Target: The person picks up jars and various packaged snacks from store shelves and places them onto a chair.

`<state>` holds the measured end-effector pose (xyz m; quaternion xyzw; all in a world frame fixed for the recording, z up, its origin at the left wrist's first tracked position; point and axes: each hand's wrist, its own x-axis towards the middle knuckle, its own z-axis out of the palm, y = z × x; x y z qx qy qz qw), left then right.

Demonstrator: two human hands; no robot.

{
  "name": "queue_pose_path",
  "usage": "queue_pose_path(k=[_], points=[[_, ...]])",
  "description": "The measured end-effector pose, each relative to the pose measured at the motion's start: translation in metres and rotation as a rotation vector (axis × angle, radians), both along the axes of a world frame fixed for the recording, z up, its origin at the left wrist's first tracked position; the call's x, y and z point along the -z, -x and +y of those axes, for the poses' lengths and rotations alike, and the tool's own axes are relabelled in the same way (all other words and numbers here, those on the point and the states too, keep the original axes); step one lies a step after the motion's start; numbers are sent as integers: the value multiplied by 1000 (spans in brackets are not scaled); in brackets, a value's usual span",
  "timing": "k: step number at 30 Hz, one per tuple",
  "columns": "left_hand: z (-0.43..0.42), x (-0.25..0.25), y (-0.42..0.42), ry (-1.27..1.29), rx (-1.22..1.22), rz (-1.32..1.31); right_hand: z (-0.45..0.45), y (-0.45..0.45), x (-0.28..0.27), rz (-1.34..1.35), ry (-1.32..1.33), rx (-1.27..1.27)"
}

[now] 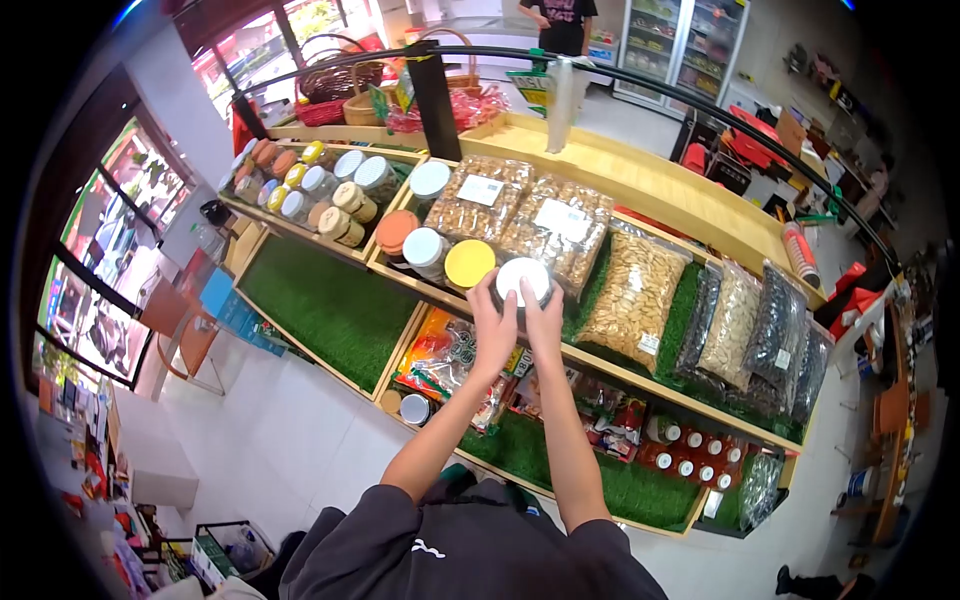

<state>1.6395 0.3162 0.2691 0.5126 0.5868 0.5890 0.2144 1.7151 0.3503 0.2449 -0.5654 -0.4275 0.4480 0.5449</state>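
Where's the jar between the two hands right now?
In the head view, the white-lidded jar is just right of centre, between the left hand and right hand, immediately right of the large yellow-lidded jar.

Bright, fairly even indoor light covers the left grip (490,318) and the right grip (544,320). Daylight comes through the windows (92,250) far to the left of them, where the panes look partly washed out. The white lid (522,282) between the grips is nearly blown out, and glare flecks the clear plastic bags (636,292) to their right. Farther right, the room turns dimmer and softer. Wide-angle distortion bows the black rail (490,50) beyond the grips; black vignetting rounds every corner, with small blue flares along the top.
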Motion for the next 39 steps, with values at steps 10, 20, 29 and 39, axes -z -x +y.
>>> queue_pose_path(k=[10, 20, 29, 39], points=[[-49, -7, 55, -91, 248, 76, -83, 53, 14, 220, -126, 22], [-273, 203, 331, 584, -366, -15, -210, 255, 159, -123, 586, -945], [-616, 366, 452, 1385, -1092, -789, -234, 393, 205, -387, 735, -1261], [-655, 389, 480, 858, -1177, -1419, -177, 461, 324, -907, 711, -1315]])
